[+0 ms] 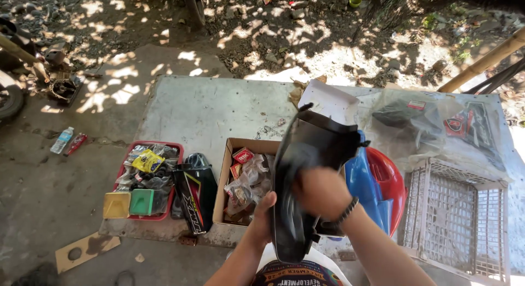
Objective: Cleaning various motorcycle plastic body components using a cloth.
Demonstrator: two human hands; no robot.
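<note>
I hold a large black plastic motorcycle panel (320, 141) upright in front of me. My left hand (263, 216) grips its lower left edge. My right hand (321, 192), with a dark beaded bracelet at the wrist, presses a dark cloth (295, 160) against the panel's face; the hand and cloth are blurred. Behind the panel lie a blue plastic cover (361, 182) and a red one (389, 182).
An open cardboard box (225, 176) of small packets stands left of the panel. Farther left are a black fairing piece (196, 196) and a red tray (176, 149) of parts. A grey plastic crate (456, 215) sits right; bagged parts (437, 124) lie behind it on the concrete slab (208, 105).
</note>
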